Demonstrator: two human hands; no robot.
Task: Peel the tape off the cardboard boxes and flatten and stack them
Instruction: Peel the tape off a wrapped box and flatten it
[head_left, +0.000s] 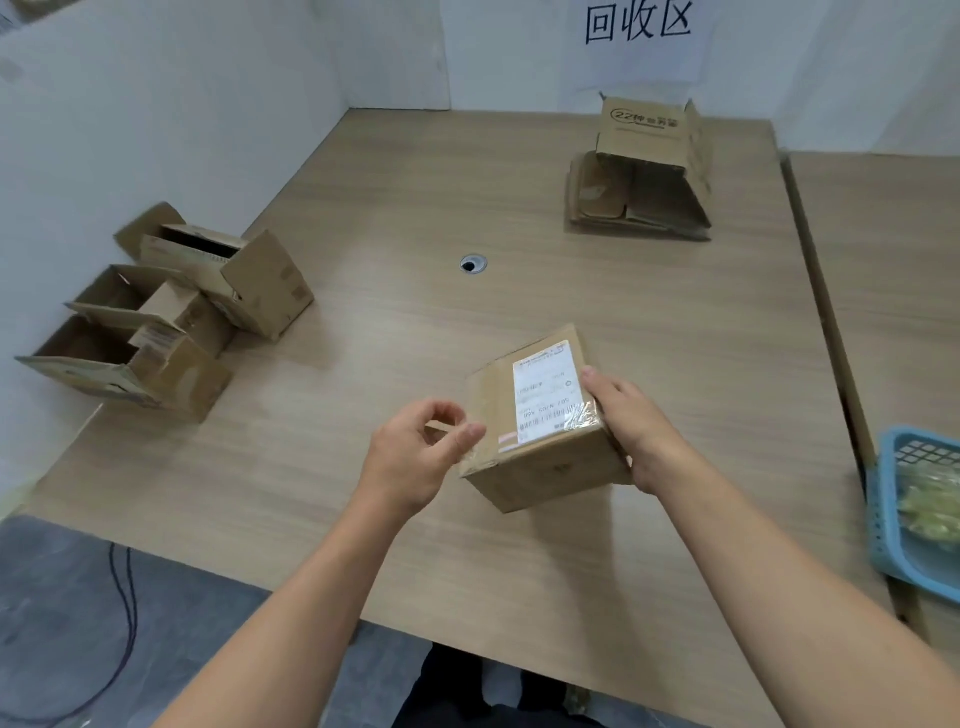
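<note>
- The right hand (628, 421) is gripping the sealed box (550, 467) by its right side, tilted over the table (571, 291).
- The left hand (415, 452) is pinching a tape strip (438, 427) at the box's left edge.
- The box is likely proving light and stiff, and the tape glossy, so the loose end is best held firmly.

Nearer than the cable hole (473, 264) and slightly to its right, a small sealed box (550, 467) of brown cardboard is tilted, with a white shipping label and glossy clear tape on top. The right hand (636, 436) holds its right side, and the left hand (415, 457) pinches a tape strip (441, 428) at its left edge. Left of the hole lie several opened boxes (171, 322) with splayed flaps; beyond it to the right, a printed half-collapsed box (644, 135) leans on a stack of flattened boxes (623, 208).
</note>
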